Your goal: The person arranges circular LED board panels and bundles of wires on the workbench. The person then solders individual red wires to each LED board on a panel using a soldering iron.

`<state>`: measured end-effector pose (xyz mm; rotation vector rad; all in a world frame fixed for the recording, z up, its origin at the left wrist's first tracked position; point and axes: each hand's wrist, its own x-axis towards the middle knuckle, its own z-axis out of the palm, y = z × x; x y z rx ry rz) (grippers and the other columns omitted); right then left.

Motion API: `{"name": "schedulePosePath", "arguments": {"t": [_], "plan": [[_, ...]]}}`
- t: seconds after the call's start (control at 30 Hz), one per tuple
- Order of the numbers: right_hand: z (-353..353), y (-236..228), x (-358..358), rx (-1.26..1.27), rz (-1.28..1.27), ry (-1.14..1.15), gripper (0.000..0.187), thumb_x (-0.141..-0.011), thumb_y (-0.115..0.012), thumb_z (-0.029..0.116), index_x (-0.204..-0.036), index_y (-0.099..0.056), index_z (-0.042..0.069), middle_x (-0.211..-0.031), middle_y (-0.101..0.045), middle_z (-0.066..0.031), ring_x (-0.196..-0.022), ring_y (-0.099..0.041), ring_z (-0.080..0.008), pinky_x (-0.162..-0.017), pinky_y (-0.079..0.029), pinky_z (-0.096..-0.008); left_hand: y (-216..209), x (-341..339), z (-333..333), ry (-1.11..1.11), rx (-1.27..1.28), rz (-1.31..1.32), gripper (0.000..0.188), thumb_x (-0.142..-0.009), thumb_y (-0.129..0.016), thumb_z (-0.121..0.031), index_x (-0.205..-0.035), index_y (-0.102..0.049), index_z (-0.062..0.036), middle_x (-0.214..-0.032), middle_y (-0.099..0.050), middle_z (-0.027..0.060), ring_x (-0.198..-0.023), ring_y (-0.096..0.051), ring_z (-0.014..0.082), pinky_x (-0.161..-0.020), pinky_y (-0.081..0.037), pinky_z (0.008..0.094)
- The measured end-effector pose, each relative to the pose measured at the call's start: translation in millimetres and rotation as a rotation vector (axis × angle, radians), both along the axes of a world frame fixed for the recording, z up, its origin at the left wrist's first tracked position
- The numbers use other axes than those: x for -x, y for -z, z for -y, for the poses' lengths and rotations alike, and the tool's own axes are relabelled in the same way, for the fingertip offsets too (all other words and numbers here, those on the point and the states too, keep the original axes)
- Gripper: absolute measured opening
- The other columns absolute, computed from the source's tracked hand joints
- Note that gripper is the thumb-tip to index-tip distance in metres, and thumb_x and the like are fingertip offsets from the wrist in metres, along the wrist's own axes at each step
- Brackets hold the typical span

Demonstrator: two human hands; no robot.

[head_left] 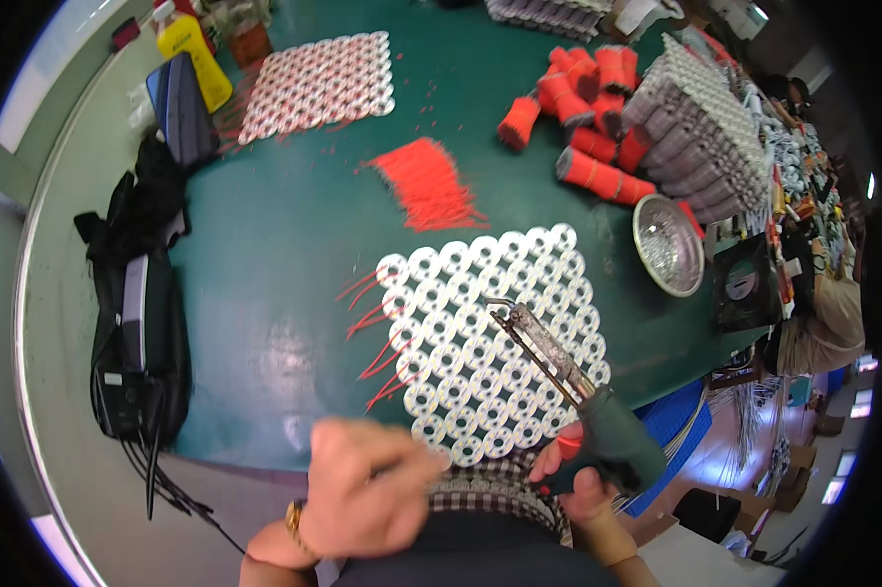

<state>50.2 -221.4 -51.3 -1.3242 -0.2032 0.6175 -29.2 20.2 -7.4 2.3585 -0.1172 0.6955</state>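
My right hand [585, 489] is wrapped round the dark green handle of a soldering gun [617, 440]. Its metal barrel points up and left, with the bent tip over a sheet of white ring-shaped circuit boards [485, 377]. Several thin red wires [373, 368] stick out from the sheet's left edge. My left hand [368, 489] is at the sheet's near left corner, smeared by motion. Its fingers look curled together, and whatever they may hold is hidden. Beyond the sheet lies a loose pile of cut red wires [426, 186].
A second ring-board sheet [319, 83] with red wires lies far left, near a yellow bottle [192, 54] and dark phone [179, 108]. Red wire bundles [597, 176], a metal bowl [668, 245] and stacked grey parts [700, 127] stand right. A black bag [172, 352] sits left.
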Motion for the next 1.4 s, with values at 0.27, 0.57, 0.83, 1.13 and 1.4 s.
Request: {"name": "schedulePosePath", "arguments": {"t": [0.27,0.57,0.83,1.13,1.4], "plan": [[-40,-5,-34,-0.283,-0.006,0.086,0.054,-0.087,-0.059,0.041,-0.120,-0.044,0.001,-0.072,-0.054,-0.0100,-0.061,-0.059,-0.0234,-0.078,-0.050,-0.0443,-93,2,25,0.389,0.077,0.192,0.017,-0.068,-0.065,-0.014,-0.080,-0.065,-0.0028,-0.086,-0.066,0.0103,-0.068,-0.060,0.0203,-0.061,-0.046,0.0336],[-43,10,-40,-0.403,0.003,0.249,0.045,-0.094,-0.044,0.042,-0.118,-0.045,0.004,-0.070,-0.049,-0.0051,-0.055,-0.053,-0.0164,-0.106,-0.032,-0.0443,-84,-31,33,0.597,0.131,0.449,0.016,-0.064,-0.059,-0.018,-0.064,-0.054,-0.0028,-0.069,-0.049,0.0099,-0.057,-0.048,0.0201,-0.055,-0.038,0.0324],[-24,19,-30,-0.441,0.040,0.384,0.045,-0.095,-0.041,0.041,-0.120,-0.043,0.005,-0.070,-0.047,-0.0052,-0.055,-0.051,-0.0167,-0.106,-0.031,-0.0453,-104,-38,25,0.719,-0.188,0.179,0.012,-0.071,-0.059,-0.014,-0.065,-0.055,-0.0049,-0.067,-0.048,0.0092,-0.061,-0.045,0.0216,-0.057,-0.034,0.0309],[-17,19,-42,-0.522,-0.048,0.271,0.043,-0.098,-0.035,0.041,-0.120,-0.046,0.005,-0.071,-0.048,-0.0052,-0.055,-0.048,-0.0162,-0.104,-0.036,-0.0442,6,-164,-53,-0.158,-0.677,-0.187,0.027,-0.076,-0.058,-0.009,-0.103,-0.059,-0.0074,-0.089,-0.053,0.0060,-0.084,-0.055,0.0209,-0.068,-0.042,0.0348],[-20,13,-44,-0.430,0.097,0.219,0.046,-0.095,-0.042,0.044,-0.119,-0.043,0.004,-0.071,-0.050,-0.0055,-0.056,-0.056,-0.0171,-0.100,-0.040,-0.0443,37,-181,-68,-0.153,-0.756,-0.072,0.006,-0.074,-0.059,-0.010,-0.080,-0.060,-0.0078,-0.085,-0.049,0.0059,-0.084,-0.050,0.0211,-0.070,-0.039,0.0335]]}}
